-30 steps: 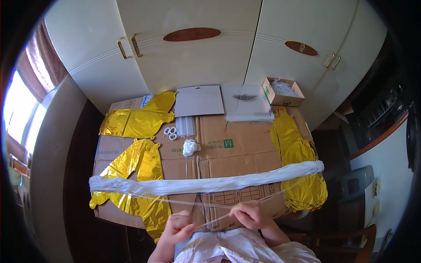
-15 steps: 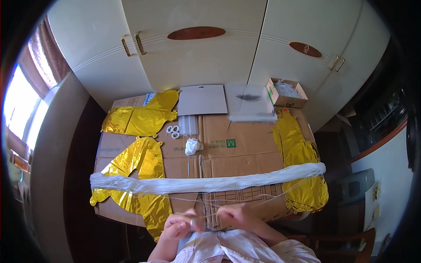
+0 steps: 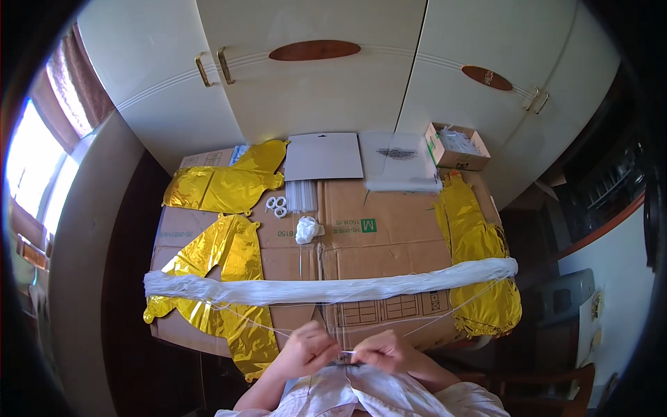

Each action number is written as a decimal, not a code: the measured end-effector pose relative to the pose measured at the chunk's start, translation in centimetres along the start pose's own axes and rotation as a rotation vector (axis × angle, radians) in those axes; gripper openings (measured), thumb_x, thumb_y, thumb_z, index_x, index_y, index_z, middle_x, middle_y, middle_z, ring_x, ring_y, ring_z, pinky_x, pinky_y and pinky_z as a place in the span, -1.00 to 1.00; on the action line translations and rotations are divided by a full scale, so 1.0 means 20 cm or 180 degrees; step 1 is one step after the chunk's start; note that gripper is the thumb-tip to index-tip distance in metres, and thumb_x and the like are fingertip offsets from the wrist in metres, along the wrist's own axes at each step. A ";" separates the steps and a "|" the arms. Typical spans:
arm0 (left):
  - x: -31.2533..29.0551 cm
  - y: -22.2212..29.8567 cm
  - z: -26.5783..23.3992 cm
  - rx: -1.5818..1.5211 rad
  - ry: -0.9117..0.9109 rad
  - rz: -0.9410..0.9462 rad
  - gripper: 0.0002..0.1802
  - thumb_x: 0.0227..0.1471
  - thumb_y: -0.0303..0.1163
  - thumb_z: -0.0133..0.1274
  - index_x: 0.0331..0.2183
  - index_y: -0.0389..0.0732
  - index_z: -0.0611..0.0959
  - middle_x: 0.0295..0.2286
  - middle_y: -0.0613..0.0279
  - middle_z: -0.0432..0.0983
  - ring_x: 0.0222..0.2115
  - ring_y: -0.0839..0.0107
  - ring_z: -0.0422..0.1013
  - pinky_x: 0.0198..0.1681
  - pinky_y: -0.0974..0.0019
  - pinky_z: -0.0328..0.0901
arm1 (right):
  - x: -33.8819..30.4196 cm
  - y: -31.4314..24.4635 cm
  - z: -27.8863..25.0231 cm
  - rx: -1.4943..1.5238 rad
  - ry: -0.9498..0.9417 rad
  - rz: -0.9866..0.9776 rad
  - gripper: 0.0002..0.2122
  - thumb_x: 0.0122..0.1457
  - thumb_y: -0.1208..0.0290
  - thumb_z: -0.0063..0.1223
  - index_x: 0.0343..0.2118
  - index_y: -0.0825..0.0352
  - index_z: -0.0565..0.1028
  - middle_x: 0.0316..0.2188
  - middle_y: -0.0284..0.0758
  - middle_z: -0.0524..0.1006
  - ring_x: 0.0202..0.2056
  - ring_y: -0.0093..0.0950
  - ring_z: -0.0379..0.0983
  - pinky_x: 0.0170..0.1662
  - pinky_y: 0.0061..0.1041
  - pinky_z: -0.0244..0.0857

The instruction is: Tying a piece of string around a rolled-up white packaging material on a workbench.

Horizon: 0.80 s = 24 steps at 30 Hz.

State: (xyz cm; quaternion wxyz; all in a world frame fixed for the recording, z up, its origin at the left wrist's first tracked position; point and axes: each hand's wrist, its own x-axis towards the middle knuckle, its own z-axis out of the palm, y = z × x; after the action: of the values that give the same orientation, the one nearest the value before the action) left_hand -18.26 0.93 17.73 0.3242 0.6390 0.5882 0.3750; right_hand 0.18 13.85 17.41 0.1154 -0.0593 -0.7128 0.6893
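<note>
A long skein of white string (image 3: 375, 289) lies across the table from left to right. Just in front of it, close to my body, both hands are raised at the table's near edge. My left hand (image 3: 310, 349) is closed, its fingers pinching white string (image 3: 347, 352). A short stretch of that string spans the small gap to my right hand (image 3: 385, 351), which is also closed on it. Thin strands run from the skein's two sides down toward my hands. The fingertips are partly hidden, so any knot or loop there cannot be made out.
Flat gold foil balloons (image 3: 222, 187) lie at left, more gold foil (image 3: 479, 264) at right. Cardboard (image 3: 389, 243) covers the table. Farther back are white rings (image 3: 281, 212), clear tubes (image 3: 301, 197), a crumpled white wad (image 3: 306, 229), a grey card (image 3: 324, 156), plastic bags (image 3: 401, 163) and a small box (image 3: 451, 161).
My hands have come closer together and the left has moved slightly right. The string between them is shorter. The view has shifted a little.
</note>
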 end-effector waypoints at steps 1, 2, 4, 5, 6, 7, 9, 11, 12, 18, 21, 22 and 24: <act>-0.04 -0.06 0.02 -0.1270 -0.0276 0.0066 -0.74 0.04 -0.37 -0.11 -0.43 -0.35 0.59 -0.59 0.14 0.47 -0.44 0.28 0.34 -0.28 0.23 0.15 | 0.00 -0.02 -0.01 -0.0114 0.0303 0.0130 -0.89 0.08 0.40 0.03 -0.40 0.29 0.53 -0.52 -0.23 0.52 -0.51 -0.36 0.49 -0.45 -0.51 0.34; -0.05 -0.06 0.03 -0.1826 -0.0080 0.0189 -0.75 0.03 -0.39 -0.11 -0.45 -0.34 0.59 -0.60 0.14 0.46 -0.45 0.27 0.34 -0.28 0.23 0.15 | 0.01 0.00 0.00 -0.0480 0.0368 0.0111 -0.89 0.08 0.41 0.02 -0.40 0.30 0.53 -0.53 -0.24 0.52 -0.52 -0.36 0.49 -0.45 -0.51 0.33; -0.04 -0.02 0.06 -0.2926 0.0323 0.0468 -0.78 0.02 -0.42 -0.11 -0.49 -0.33 0.58 -0.62 0.15 0.43 -0.48 0.25 0.33 -0.28 0.24 0.15 | 0.04 0.07 0.03 -0.1235 0.0504 0.0055 -0.90 0.08 0.43 0.02 -0.40 0.31 0.53 -0.54 -0.27 0.53 -0.53 -0.37 0.49 -0.46 -0.53 0.33; -0.03 0.07 0.09 -0.3345 0.0990 -0.0093 -0.78 0.03 -0.42 -0.11 -0.50 -0.33 0.58 -0.60 0.14 0.44 -0.47 0.25 0.32 -0.30 0.25 0.14 | 0.02 0.07 0.04 -0.1652 0.0170 0.0042 -0.91 0.07 0.44 0.02 -0.41 0.33 0.52 -0.55 -0.28 0.52 -0.52 -0.36 0.49 -0.45 -0.53 0.33; -0.01 0.05 0.06 -0.2276 0.0774 -0.0013 -0.77 0.05 -0.39 -0.10 -0.48 -0.33 0.58 -0.56 0.15 0.45 -0.43 0.28 0.32 -0.29 0.27 0.16 | 0.01 0.06 0.05 -0.1299 0.0073 -0.0012 -0.91 0.06 0.45 0.03 -0.42 0.33 0.52 -0.55 -0.27 0.52 -0.52 -0.36 0.49 -0.46 -0.52 0.33; 0.01 0.02 0.02 -0.1208 0.0554 0.0070 -0.75 0.07 -0.36 -0.09 -0.46 -0.32 0.59 -0.52 0.17 0.47 -0.39 0.31 0.32 -0.29 0.29 0.18 | -0.01 0.06 0.04 -0.0946 -0.0023 -0.0066 -0.91 0.06 0.45 0.03 -0.42 0.33 0.51 -0.55 -0.26 0.52 -0.52 -0.35 0.49 -0.46 -0.51 0.33; 0.00 -0.02 0.00 -0.0103 -0.0045 0.0122 -0.76 0.07 -0.37 -0.08 -0.41 -0.32 0.60 -0.44 0.19 0.49 -0.36 0.34 0.31 -0.27 0.30 0.19 | 0.00 -0.01 0.01 -0.0175 0.0080 -0.0234 -0.93 0.03 0.47 0.04 -0.44 0.34 0.50 -0.55 -0.24 0.51 -0.52 -0.35 0.49 -0.47 -0.50 0.33; -0.05 -0.04 0.05 -0.2197 -0.0121 0.0359 -0.84 0.00 -0.43 -0.04 -0.40 -0.27 0.61 -0.48 0.20 0.46 -0.41 0.31 0.29 -0.28 0.32 0.19 | 0.03 0.00 0.03 -0.0800 0.0434 0.0013 -0.93 0.03 0.49 0.03 -0.44 0.34 0.50 -0.56 -0.25 0.51 -0.52 -0.36 0.49 -0.45 -0.50 0.33; -0.04 -0.03 0.06 -0.3242 -0.0188 0.0503 -0.86 -0.04 -0.46 -0.01 -0.39 -0.25 0.61 -0.50 0.20 0.45 -0.43 0.30 0.29 -0.29 0.32 0.19 | 0.04 0.01 0.03 -0.1129 0.0647 0.0131 -0.94 0.02 0.50 0.02 -0.44 0.34 0.51 -0.56 -0.25 0.51 -0.52 -0.37 0.49 -0.45 -0.50 0.33; 0.01 -0.01 0.01 -0.0406 0.0161 0.0340 -0.81 -0.02 -0.52 -0.06 -0.33 -0.33 0.60 -0.53 0.18 0.48 -0.40 0.29 0.33 -0.28 0.32 0.20 | 0.02 -0.01 0.03 -0.0565 0.0352 -0.0252 -0.94 0.04 0.50 0.01 -0.43 0.33 0.50 -0.58 -0.26 0.51 -0.56 -0.36 0.48 -0.51 -0.48 0.32; -0.01 -0.03 0.04 -0.2274 -0.0082 0.0792 -0.79 -0.05 -0.55 -0.06 -0.32 -0.33 0.60 -0.55 0.24 0.48 -0.42 0.34 0.32 -0.30 0.34 0.21 | 0.05 0.06 0.04 -0.1159 0.0793 -0.0139 -0.95 0.05 0.49 0.02 -0.45 0.32 0.50 -0.59 -0.26 0.50 -0.60 -0.35 0.46 -0.55 -0.53 0.31; -0.01 -0.02 0.06 -0.2103 0.0247 0.0635 -0.79 -0.05 -0.56 -0.05 -0.32 -0.32 0.61 -0.55 0.24 0.48 -0.43 0.35 0.32 -0.30 0.35 0.21 | 0.04 0.07 0.06 -0.1132 0.0683 -0.0261 -0.95 0.06 0.48 0.02 -0.45 0.32 0.50 -0.59 -0.25 0.50 -0.60 -0.35 0.47 -0.55 -0.53 0.31; 0.00 -0.02 0.08 -0.1764 0.0906 0.0322 -0.80 -0.06 -0.57 -0.05 -0.33 -0.30 0.62 -0.56 0.22 0.47 -0.44 0.36 0.32 -0.30 0.36 0.21 | 0.02 0.08 0.10 -0.1085 0.0456 -0.0490 -0.94 0.06 0.48 0.02 -0.44 0.32 0.49 -0.60 -0.25 0.50 -0.59 -0.35 0.47 -0.55 -0.53 0.31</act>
State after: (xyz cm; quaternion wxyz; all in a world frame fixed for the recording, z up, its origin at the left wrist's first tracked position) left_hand -17.01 0.93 16.52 0.3813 0.4959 0.4706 0.6223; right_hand -0.80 12.13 15.80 0.2064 -0.0722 -0.8116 0.5417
